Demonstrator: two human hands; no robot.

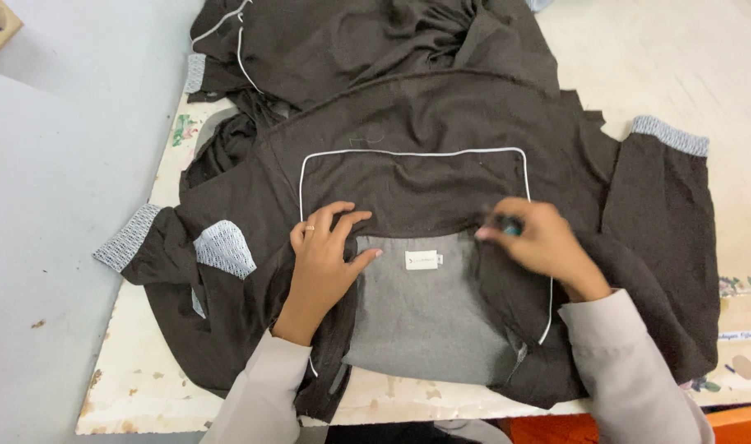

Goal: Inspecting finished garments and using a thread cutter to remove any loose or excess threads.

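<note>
Dark brown jacket [425, 173] lies spread flat across the worn white tabletop [639, 49], filling the centre of the view. White piping [408, 153] outlines a rectangular panel on it, and the grey fleece lining [429, 316] is exposed below that panel, bearing a small white label [421, 260].

Left hand [322, 263] — at about 8 o'clock from the label — rests flat on the fabric, fingers spread wide, fingertips at the folded edge where the brown cloth meets the lining. A ring shows on one finger. Its grip holds nothing; it presses the cloth down.

Right hand [540, 242] — at 3 o'clock from the label — has its grip closed narrow around a small dark object with a teal tint [507, 224], held against the fabric edge. What the object is cannot be told; it is blurred.

Both forearms wear pale grey sleeves [260, 395].

Patterned grey cuffs: one at 2 o'clock [670, 136], one at 9 o'clock [129, 238], a similar patch just beside it [224, 248]. More dark garments are heaped at 12 o'clock [367, 41]. Grey floor [55, 205] lies to 9 o'clock of the tabletop.
</note>
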